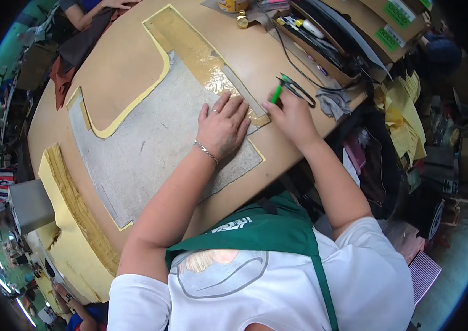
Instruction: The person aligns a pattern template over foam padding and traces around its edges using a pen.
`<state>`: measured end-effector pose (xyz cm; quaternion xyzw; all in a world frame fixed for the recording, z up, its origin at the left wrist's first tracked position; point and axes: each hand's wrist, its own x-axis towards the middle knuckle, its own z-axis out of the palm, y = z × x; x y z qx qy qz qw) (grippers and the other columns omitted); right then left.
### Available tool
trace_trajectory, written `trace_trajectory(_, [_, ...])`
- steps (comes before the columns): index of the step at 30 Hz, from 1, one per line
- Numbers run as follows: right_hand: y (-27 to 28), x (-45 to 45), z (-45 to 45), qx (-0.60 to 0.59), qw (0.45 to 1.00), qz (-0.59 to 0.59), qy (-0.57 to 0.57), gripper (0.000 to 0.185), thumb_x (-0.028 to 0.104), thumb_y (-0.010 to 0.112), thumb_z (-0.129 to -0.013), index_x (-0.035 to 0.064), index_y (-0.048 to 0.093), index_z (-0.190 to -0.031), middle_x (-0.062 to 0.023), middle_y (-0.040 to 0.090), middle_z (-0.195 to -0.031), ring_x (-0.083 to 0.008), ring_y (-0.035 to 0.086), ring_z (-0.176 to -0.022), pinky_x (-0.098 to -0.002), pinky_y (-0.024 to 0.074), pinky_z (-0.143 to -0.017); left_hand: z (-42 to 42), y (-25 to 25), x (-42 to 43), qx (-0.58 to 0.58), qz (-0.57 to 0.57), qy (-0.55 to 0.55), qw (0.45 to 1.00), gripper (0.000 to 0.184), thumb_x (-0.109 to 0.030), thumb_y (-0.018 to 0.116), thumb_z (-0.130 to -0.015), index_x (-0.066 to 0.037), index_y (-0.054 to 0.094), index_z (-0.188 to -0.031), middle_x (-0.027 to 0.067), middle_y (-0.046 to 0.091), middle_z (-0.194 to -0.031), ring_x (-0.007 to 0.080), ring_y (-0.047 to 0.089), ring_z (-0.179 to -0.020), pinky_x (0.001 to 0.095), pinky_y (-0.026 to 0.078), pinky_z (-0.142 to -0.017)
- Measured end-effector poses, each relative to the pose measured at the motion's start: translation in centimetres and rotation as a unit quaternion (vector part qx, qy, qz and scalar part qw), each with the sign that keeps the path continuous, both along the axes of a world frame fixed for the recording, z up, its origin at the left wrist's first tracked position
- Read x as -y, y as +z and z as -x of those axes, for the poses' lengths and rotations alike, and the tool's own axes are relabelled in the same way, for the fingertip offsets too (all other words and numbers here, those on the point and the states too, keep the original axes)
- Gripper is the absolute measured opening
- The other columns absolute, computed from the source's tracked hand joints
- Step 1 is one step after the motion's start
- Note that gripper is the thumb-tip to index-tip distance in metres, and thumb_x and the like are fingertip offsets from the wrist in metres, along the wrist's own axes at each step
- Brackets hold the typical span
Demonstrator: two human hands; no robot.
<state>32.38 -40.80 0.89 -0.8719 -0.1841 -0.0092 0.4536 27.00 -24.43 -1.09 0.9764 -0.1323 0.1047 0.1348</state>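
A large grey pattern template, patched with shiny brown tape, lies on yellow sheet material that shows along its edges. My left hand rests flat on the template near its right side, fingers stretched out over the tape. Just right of the template's edge, my right hand is closed around a green pen. Dark-handled scissors show right beside the right-hand fingers; whether they lie on the table or are held too, I cannot tell.
An open box of tools and a black cable lie at the back right, near a grey rag. Folded yellow material hangs at the left edge. Another person's arm and dark red material are across the table.
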Motion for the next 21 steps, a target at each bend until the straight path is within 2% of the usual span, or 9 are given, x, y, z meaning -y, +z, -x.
trace_trajectory(7, [0.8,0.2,0.4,0.008,0.999,0.047,0.000,0.017,0.015,0.060,-0.073,0.0013,0.053,-0.081,-0.0183,0.057,-0.068,-0.0350,0.056,-0.066,-0.0393,0.0440,-0.059,0.0,0.3,-0.1,-0.001,0.009,0.007,1.000,0.031,-0.028,0.052,-0.079,-0.014,0.054,-0.107,0.0021,0.048,-0.116,0.0213,0.039,-0.115,0.0526,0.032,-0.087])
trace_trajectory(10, [1.5,2.2,2.3,-0.089,0.995,0.029,0.032,0.015,0.014,0.057,-0.074,0.0011,0.053,-0.082,-0.0182,0.057,-0.069,-0.0347,0.056,-0.066,-0.0392,0.0443,-0.059,0.0,0.1,0.0,-0.001,0.027,0.004,1.000,0.031,-0.027,0.052,-0.079,-0.014,0.054,-0.107,0.0024,0.048,-0.116,0.0214,0.039,-0.115,0.0526,0.031,-0.087])
trace_trajectory(13, [3.8,1.0,1.5,-0.083,0.997,-0.004,0.011,0.011,0.008,0.052,-0.074,0.0007,0.053,-0.083,-0.0183,0.057,-0.071,-0.0343,0.056,-0.068,-0.0390,0.0441,-0.063,0.2,0.1,-0.4,0.023,0.039,-0.005,0.999,0.030,-0.027,0.051,-0.080,-0.013,0.054,-0.106,0.0032,0.048,-0.116,0.0220,0.039,-0.115,0.0524,0.030,-0.088])
trace_trajectory(16, [2.2,-0.8,-0.2,0.021,0.999,0.013,0.039,0.011,0.003,0.048,-0.073,0.0008,0.053,-0.081,-0.0189,0.056,-0.076,-0.0333,0.055,-0.074,-0.0389,0.0430,-0.068,1.1,0.2,-2.6,0.073,0.145,-0.005,0.987,0.025,-0.018,0.054,-0.077,-0.007,0.056,-0.100,0.0101,0.054,-0.102,0.0259,0.049,-0.101,0.0381,0.039,-0.084])
trace_trajectory(18, [0.4,-1.6,-1.4,0.031,0.997,0.055,0.036,0.014,0.002,0.045,-0.072,-0.0009,0.054,-0.082,-0.0209,0.056,-0.080,-0.0342,0.054,-0.079,-0.0392,0.0415,-0.073,3.5,0.7,-5.9,0.092,0.180,0.074,0.977,0.024,-0.013,0.056,-0.075,-0.004,0.057,-0.097,0.0135,0.055,-0.096,0.0290,0.053,-0.090,0.0333,0.041,-0.080])
trace_trajectory(21, [-2.0,-2.3,-2.4,0.032,0.996,0.086,0.009,0.017,0.006,0.046,-0.073,-0.0038,0.056,-0.084,-0.0227,0.056,-0.080,-0.0358,0.054,-0.079,-0.0396,0.0418,-0.074,9.2,1.0,-13.2,0.165,0.143,0.245,0.945,0.025,-0.013,0.059,-0.072,-0.002,0.057,-0.095,0.0163,0.055,-0.093,0.0310,0.051,-0.087,0.0372,0.042,-0.075])
